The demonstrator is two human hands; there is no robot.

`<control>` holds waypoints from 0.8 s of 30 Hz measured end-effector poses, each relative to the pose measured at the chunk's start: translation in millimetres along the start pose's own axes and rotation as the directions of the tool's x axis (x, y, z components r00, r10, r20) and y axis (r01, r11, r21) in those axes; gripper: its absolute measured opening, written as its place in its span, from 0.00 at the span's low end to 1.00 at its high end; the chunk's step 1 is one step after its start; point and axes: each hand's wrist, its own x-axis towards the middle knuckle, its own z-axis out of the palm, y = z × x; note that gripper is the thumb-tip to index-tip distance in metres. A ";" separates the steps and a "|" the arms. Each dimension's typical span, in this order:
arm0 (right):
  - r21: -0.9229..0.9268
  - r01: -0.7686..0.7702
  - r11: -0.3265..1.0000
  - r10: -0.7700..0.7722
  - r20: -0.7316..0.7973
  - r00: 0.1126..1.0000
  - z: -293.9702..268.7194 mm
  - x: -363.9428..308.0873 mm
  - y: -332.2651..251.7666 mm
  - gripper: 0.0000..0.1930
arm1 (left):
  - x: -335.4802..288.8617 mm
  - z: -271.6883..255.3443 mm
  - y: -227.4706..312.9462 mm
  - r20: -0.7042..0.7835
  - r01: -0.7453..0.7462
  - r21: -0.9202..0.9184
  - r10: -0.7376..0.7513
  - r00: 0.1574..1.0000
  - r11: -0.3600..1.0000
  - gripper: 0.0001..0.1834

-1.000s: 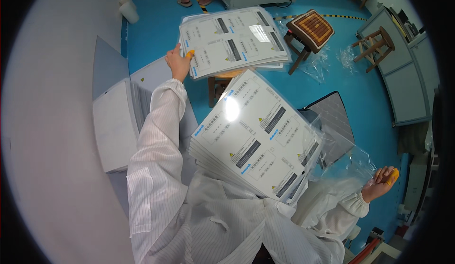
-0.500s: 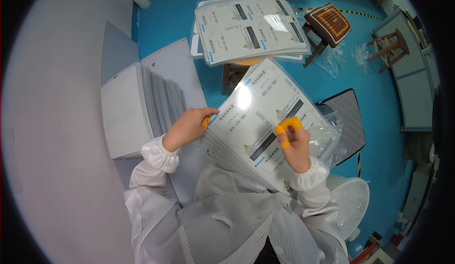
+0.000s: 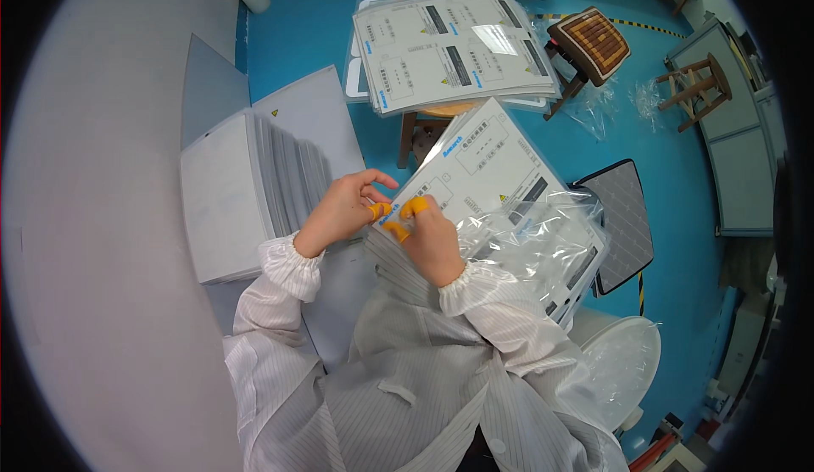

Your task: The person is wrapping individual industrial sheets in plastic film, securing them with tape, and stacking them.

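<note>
A stack of white printed sheets (image 3: 483, 154) lies slanted in front of me, fanned along its left side. Crumpled clear film (image 3: 530, 239) covers the sheets' lower right part. My left hand (image 3: 343, 209) is at the stack's left edge, forefinger stretched out and apart from the yellow-covered thumb, which is by the sheet's edge. Close to it, my right hand (image 3: 432, 243) reaches across the sheet to the same edge. Its thumb and forefinger, both in yellow finger covers, are bent with a gap between them. Whether these fingertips touch the film at the edge is too small to tell.
On my left, a thick stack of pale sheets (image 3: 225, 196) stands on a grey board (image 3: 318, 107). More printed sheets (image 3: 458, 90) rest on a wooden stool ahead. To the right are a dark cushioned seat (image 3: 623, 226), a white bin (image 3: 640, 370) and film scraps (image 3: 593, 107).
My right hand has moved left across the sheets to their left edge, beside my left hand. The clear film now spreads further over the sheets. My left forefinger has lifted off the edge.
</note>
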 end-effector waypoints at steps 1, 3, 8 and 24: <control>-0.003 0.002 1.000 -0.002 0.003 1.000 -5.0 2.5 4.1 0.19 | 0.6 -0.6 0.3 0.009 0.037 -0.025 -0.036 0.999 0.999 0.17; 0.007 -0.039 0.999 0.039 -0.046 0.998 -14.7 6.3 10.1 0.19 | 0.6 0.2 0.0 0.019 0.072 -0.052 -0.071 0.997 0.996 0.17; 0.023 0.005 1.000 -0.008 0.139 0.990 -8.9 -5.0 -28.9 0.20 | 3.5 -1.0 -5.8 0.024 0.025 -0.056 -0.024 0.999 0.998 0.17; 0.060 -0.001 0.998 -0.005 0.100 0.995 -6.7 -0.1 -17.1 0.20 | 3.4 -0.3 -7.8 0.000 0.003 -0.018 -0.003 1.000 1.000 0.14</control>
